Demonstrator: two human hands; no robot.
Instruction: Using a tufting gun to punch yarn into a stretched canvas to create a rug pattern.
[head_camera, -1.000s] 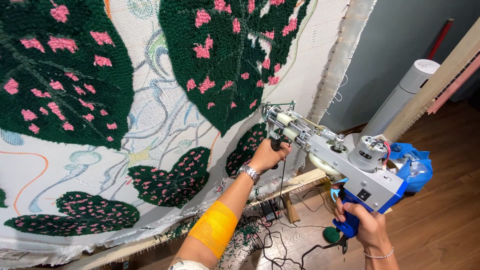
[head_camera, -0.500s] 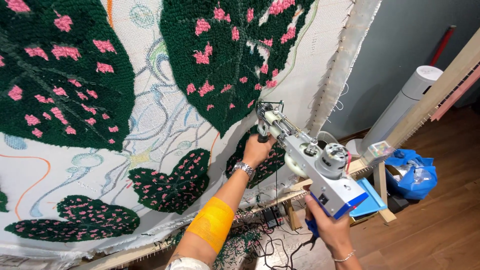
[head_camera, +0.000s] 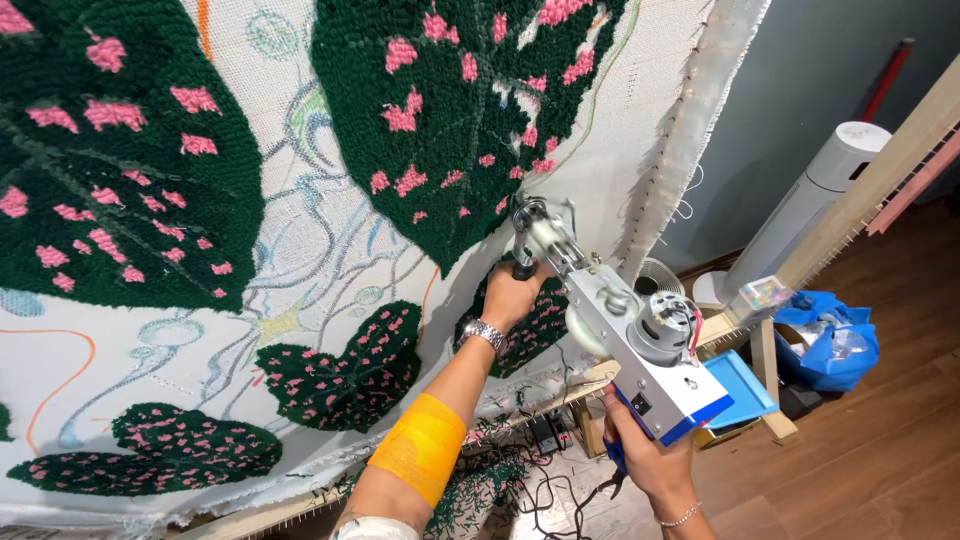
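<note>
One tufting gun (head_camera: 630, 345) is held by two hands in front of a stretched white cloth (head_camera: 300, 260). Its silver and blue body slants from lower right up to upper left, with its tip just at the cloth beside the point of the large upper leaf. The left hand (head_camera: 515, 295) is closed around the front handle, close to the cloth, the forearm reaching up from below with one yellow band (head_camera: 420, 448) wrapped near the elbow and one metal watch (head_camera: 485, 333) at the wrist. The right hand (head_camera: 650, 462) is wrapped around the rear blue grip under the gun's body, nearer the camera, with a thin bracelet at the wrist.

On the cloth, five dark green tufted leaf patches with pink spots can be counted: two large ones above, three smaller ones below; a sixth is partly hidden behind the gun. The cloth's right edge is pinned to a wooden frame (head_camera: 880, 180), just right of the gun. Open wooden floor is seen to the right, where one white tower fan (head_camera: 810, 205) and one blue bag (head_camera: 830, 340) stand. Cables and yarn scraps lie below the hands.
</note>
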